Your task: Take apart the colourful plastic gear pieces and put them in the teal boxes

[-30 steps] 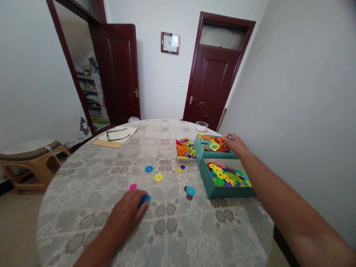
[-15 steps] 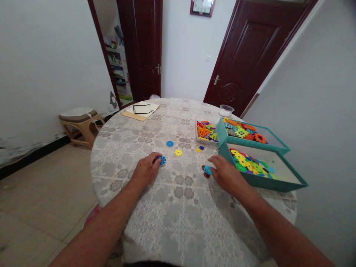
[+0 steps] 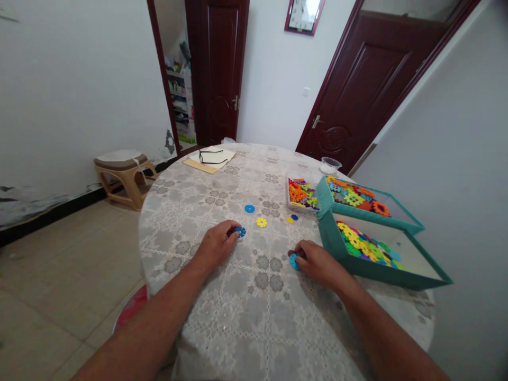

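Note:
My left hand (image 3: 217,242) is closed in a pinch on a blue snowflake disc (image 3: 240,232), a flat slotted plastic piece, just above or at the tablecloth. My right hand (image 3: 315,262) has its fingers curled on a light blue snowflake disc (image 3: 294,261), low over the table. A dark brown patch shows beside those fingertips; I cannot tell what it is. Between and beyond the hands lie another blue disc (image 3: 250,209), a yellow disc (image 3: 261,223), a small dark blue disc (image 3: 294,217) and a small yellow disc (image 3: 290,220).
At right stands a teal two-part box (image 3: 381,269) holding many colourful discs and linking pieces. Beside it is a clear tray (image 3: 288,198) of small pieces. Glasses (image 3: 213,157) lie on paper at the far left. A clear bowl (image 3: 330,164) sits at the back edge.
My right hand has moved nearer to me with the light blue disc, its fingers more closed over it. My left hand keeps its blue disc. The whole view has shifted slightly.

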The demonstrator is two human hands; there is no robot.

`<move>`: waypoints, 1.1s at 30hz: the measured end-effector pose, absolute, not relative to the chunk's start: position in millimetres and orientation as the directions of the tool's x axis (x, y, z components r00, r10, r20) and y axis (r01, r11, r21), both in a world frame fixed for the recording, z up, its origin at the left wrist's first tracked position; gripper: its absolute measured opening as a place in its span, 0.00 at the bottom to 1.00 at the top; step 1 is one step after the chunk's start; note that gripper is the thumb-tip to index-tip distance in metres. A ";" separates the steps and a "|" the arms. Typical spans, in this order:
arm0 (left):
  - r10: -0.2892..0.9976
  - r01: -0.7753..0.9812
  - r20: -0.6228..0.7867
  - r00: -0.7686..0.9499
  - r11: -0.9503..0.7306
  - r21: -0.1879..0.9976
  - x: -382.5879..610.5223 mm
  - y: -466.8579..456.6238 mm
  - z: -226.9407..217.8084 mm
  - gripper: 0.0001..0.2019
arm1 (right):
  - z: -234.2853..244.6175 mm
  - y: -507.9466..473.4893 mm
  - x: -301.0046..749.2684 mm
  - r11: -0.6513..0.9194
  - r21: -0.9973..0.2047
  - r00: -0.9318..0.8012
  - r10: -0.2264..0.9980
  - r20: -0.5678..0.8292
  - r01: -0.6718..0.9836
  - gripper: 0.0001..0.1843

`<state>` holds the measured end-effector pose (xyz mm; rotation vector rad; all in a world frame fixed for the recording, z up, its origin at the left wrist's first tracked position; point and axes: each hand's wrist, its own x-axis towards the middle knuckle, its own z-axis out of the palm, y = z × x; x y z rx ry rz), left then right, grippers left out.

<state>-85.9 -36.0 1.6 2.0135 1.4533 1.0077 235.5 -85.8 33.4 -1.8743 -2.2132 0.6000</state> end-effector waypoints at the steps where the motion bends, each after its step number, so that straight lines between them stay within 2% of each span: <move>1: 0.933 0.602 0.299 0.202 -0.359 0.713 -85.2 -36.6 2.0 0.10 | 33.6 -86.2 234.2 0.116 -0.422 -0.181 0.976 -0.118 0.899 0.08; 6: 0.890 0.560 0.302 0.342 -0.451 0.694 -80.3 -43.1 4.5 0.11 | 32.0 -86.6 232.3 0.066 -0.470 -0.127 0.987 -0.099 0.880 0.16; 10: 0.854 0.537 0.280 0.438 -0.498 0.681 -75.0 -49.0 5.9 0.11 | 30.2 -90.4 235.7 0.080 -0.484 -0.152 0.982 -0.112 0.871 0.18; 14: 0.815 0.510 0.261 0.517 -0.538 0.671 -65.7 -52.2 10.0 0.10 | 30.6 -94.8 235.5 0.116 -0.450 -0.179 0.979 -0.100 0.886 0.07; 20: 0.682 0.463 0.208 0.701 -0.658 0.594 -35.3 -48.5 22.4 0.10 | 30.0 -92.3 232.7 0.098 -0.510 -0.159 0.984 -0.079 0.854 0.04; 25: 0.651 0.429 0.224 0.726 -0.682 0.592 -5.3 -40.1 16.7 0.10 | 26.4 -88.4 234.3 0.087 -0.510 -0.162 0.981 -0.104 0.856 0.03; 28: 0.676 0.418 0.238 0.697 -0.653 0.631 3.7 -40.1 2.5 0.11 | 22.8 -89.5 234.3 0.113 -0.525 -0.190 0.977 -0.094 0.843 0.02; 31: 0.729 0.427 0.249 0.637 -0.603 0.673 4.4 -43.2 -9.5 0.19 | 19.2 -92.7 227.9 0.189 -0.561 -0.239 0.971 -0.015 0.806 0.03; 33: 0.720 0.411 0.263 0.643 -0.613 0.674 2.5 -44.5 -13.0 0.21 | 17.2 -94.6 220.6 0.259 -0.578 -0.281 0.958 0.053 0.774 0.03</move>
